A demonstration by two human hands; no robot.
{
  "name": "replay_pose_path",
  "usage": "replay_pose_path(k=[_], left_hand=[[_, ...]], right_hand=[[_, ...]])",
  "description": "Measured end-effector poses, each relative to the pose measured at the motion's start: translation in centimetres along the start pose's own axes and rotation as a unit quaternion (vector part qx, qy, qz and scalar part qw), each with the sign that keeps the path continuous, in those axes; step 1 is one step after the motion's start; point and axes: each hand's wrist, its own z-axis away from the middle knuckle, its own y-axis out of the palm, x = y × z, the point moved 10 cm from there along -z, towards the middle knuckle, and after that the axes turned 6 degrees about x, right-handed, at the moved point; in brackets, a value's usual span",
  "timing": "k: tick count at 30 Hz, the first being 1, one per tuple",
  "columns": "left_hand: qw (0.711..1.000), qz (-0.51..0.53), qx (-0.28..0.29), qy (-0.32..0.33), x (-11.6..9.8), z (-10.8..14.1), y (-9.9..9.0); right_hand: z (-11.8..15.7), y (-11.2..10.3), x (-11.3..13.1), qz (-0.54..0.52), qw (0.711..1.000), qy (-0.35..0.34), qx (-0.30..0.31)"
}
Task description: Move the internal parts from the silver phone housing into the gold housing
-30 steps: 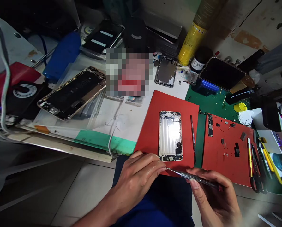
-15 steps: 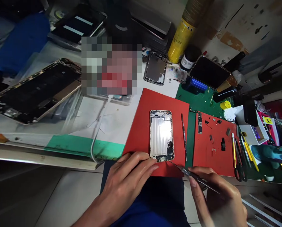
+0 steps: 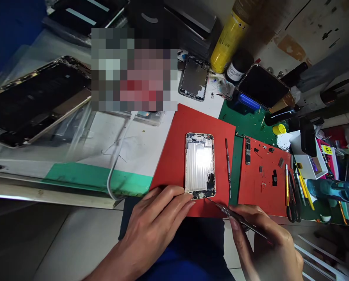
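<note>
An opened phone housing (image 3: 200,168), its metal inside shining under a lamp, lies face up on a red mat (image 3: 168,156). At its lower left corner, the fingertips of my left hand (image 3: 159,218) are closed together and press against the housing. Pen-like in my right hand (image 3: 262,230) is a slim metal pick (image 3: 225,211) with a ringed grip. Its fine tip meets or nearly meets the housing's bottom edge, right of the port; contact is too small to tell. Right of the housing lies a second thin metal tool (image 3: 228,168).
A second red mat (image 3: 258,187) at right carries a logic board (image 3: 247,150) and small parts. Scissors (image 3: 293,203), pens and a blue bottle (image 3: 332,190) lie beyond. Another housing (image 3: 194,78) and a yellow spray can (image 3: 228,43) stand behind. A white cable (image 3: 118,156) crosses the left.
The camera view has shifted slightly. The pick's tip has moved a little left along the housing's bottom edge. My left hand keeps its place at the corner.
</note>
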Motion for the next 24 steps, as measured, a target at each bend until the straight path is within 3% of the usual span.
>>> replay_pose_path(k=[16, 20, 24], left_hand=[[1.000, 0.025, 0.007, -0.008, 0.4, 0.1, 0.1], [0.999, 0.029, 0.011, -0.011, 0.5, 0.2, 0.2], [0.999, 0.034, 0.002, -0.013, 0.7, 0.6, 0.3]], right_hand=[[-0.7, 0.3, 1.8, 0.111, 0.992, -0.027, 0.047], [-1.1, 0.5, 2.7, 0.152, 0.981, -0.091, 0.079], [-1.7, 1.5, 5.1, 0.225, 0.937, -0.228, 0.139]])
